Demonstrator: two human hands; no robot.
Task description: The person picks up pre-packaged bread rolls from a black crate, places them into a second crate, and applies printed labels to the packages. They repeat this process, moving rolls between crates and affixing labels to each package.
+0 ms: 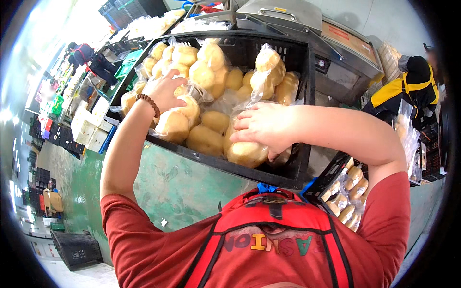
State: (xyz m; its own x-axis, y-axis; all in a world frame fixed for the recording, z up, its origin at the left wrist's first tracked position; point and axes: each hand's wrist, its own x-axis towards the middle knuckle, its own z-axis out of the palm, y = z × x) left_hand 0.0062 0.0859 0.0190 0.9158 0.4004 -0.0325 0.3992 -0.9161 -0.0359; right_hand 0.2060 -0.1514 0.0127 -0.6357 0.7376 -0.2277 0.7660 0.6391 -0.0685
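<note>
A black crate [225, 165] in front of me holds several clear plastic bags of peeled potatoes. My left hand [165, 92], with a brown bead bracelet at the wrist, lies over the bags on the crate's left side. Its fingers and thumb are spread apart beside a bag of potatoes [173, 126]. Toward the near right, my right hand [263, 126] grips another bag of potatoes [246, 152], with the fingers curled over its top and the thumb lower down. Farther back, one bag [269, 67] rises above the others near the right wall.
A metal machine [331, 62] with a lid stands behind the crate on the right. Beside my right elbow is a second crate with bagged pale food [355, 182]. Two people [93, 60] [408, 86] stand farther off, left and right. Green floor [182, 187] shows below.
</note>
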